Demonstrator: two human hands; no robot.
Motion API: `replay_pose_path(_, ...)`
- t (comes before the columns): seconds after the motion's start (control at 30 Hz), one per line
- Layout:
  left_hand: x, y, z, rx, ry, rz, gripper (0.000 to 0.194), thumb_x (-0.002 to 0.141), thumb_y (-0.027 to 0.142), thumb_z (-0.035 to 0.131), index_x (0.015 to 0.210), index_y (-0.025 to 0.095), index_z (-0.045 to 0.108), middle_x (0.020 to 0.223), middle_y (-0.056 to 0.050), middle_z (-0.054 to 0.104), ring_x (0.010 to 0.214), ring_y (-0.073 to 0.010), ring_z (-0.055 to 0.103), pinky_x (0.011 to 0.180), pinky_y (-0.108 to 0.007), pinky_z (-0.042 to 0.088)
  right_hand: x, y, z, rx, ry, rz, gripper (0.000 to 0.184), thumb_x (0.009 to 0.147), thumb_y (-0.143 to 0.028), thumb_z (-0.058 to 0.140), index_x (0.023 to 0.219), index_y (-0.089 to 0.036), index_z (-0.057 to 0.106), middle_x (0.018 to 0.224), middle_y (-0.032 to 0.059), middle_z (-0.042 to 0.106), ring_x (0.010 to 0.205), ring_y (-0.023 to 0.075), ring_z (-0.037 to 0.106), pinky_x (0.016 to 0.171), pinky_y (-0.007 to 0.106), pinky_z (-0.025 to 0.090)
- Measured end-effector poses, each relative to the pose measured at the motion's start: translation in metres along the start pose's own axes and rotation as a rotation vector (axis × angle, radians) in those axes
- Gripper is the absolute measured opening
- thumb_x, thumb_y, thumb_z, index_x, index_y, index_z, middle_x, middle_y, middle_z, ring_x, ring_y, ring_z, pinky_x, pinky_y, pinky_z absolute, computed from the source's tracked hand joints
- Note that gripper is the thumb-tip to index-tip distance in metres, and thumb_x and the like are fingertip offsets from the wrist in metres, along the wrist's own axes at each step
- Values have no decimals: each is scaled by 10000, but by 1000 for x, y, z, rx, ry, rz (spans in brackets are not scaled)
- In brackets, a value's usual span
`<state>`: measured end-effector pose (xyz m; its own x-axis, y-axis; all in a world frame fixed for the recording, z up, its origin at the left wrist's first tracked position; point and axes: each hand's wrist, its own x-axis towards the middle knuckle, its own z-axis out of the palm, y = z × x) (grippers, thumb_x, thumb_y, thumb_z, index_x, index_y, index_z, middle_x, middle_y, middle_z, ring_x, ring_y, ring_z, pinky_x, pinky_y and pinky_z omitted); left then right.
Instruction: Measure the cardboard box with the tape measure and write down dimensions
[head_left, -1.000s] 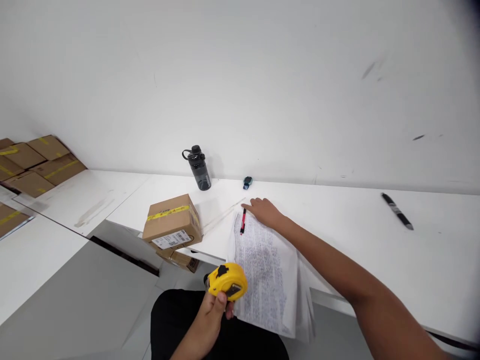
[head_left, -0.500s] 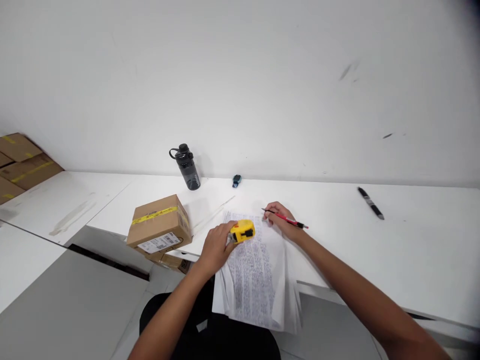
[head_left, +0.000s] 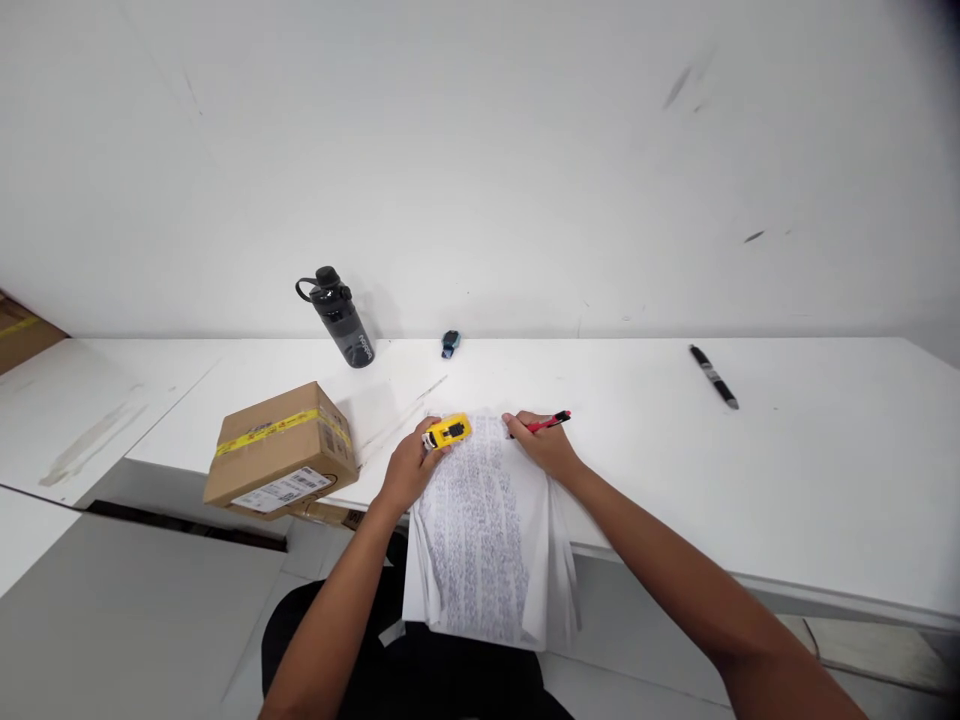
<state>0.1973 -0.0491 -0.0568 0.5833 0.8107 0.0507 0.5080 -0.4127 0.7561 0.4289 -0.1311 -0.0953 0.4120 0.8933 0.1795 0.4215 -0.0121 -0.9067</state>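
Note:
Closed round a yellow tape measure (head_left: 450,430), my left hand (head_left: 409,468) rests at the upper left of a stack of paper sheets (head_left: 480,540). The top sheet is covered in dense rows of handwriting, and the stack hangs over the table's front edge towards my lap. In my right hand (head_left: 546,445) is a red and black pen (head_left: 551,422), its tip pointing at the top right of the sheet. Whether the tip touches the paper I cannot tell. To the left of my left hand sits a taped cardboard box (head_left: 281,450) with a white label.
A dark water bottle (head_left: 343,318) stands near the wall, with a small blue-black object (head_left: 450,344) to its right. Further right lies a thick black and grey pen-shaped item (head_left: 714,377). Another carton (head_left: 26,333) is at the far left of the white table (head_left: 750,480).
My right hand has picked the red pen up off the paper and turned it tip-down to the sheet. My left hand has brought the tape measure from above my lap up onto the paper.

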Motion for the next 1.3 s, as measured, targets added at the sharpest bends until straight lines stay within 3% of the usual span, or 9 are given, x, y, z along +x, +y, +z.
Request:
replay_pose_path(0.23, 0, 5, -1, 11, -44, 42, 453, 835, 336, 589, 1278, 277, 519, 1238, -31, 614, 1123, -264, 549, 981, -333, 379, 1, 2, 1, -16, -22, 18, 413, 838, -458, 488, 501, -223, 440, 537, -6, 526, 561, 152, 496, 583, 291, 391)
replay_pose_path(0.53, 1, -9, 1, 94, -33, 102, 454, 874, 335, 559, 1314, 259, 477, 1214, -35, 622, 1039, -229, 587, 919, -339, 429, 1, 1, -1, -16, -25, 68, 381, 827, -456, 498, 542, -210, 558, 604, 22, 621, 647, 181, 575, 628, 296, 422)
replay_pose_path(0.67, 2, -11, 2, 130, -30, 132, 460, 863, 267, 574, 1314, 265, 480, 1217, -37, 620, 1028, -214, 590, 905, -331, 441, -1, 0, -1, -26, 29, 85, 383, 827, -453, 496, 540, -208, 566, 603, 22, 620, 632, 180, 572, 621, 298, 416)
replay_pose_path(0.97, 3, -14, 4, 131, -18, 177, 468, 853, 234, 592, 1305, 276, 477, 1223, -25, 614, 1067, -210, 576, 914, -330, 437, -3, -1, -1, -26, 2, 82, 385, 829, -454, 504, 548, -202, 577, 593, 17, 603, 627, 172, 556, 613, 291, 406)
replay_pose_path(1.13, 2, -12, 3, 124, -36, 175, 450, 861, 227, 581, 1298, 266, 483, 1204, -34, 621, 1017, -205, 596, 895, -326, 449, -5, -3, -1, -40, 87, 94, 411, 825, -483, 507, 521, -208, 526, 560, 10, 569, 604, 166, 529, 596, 292, 392)
replay_pose_path(1.3, 3, -13, 3, 133, -35, 180, 468, 859, 227, 584, 1312, 262, 467, 1233, -38, 607, 1012, -205, 595, 896, -332, 450, -3, -4, -2, -15, 15, 122, 377, 812, -453, 508, 530, -205, 532, 573, 13, 572, 613, 168, 531, 588, 288, 390)
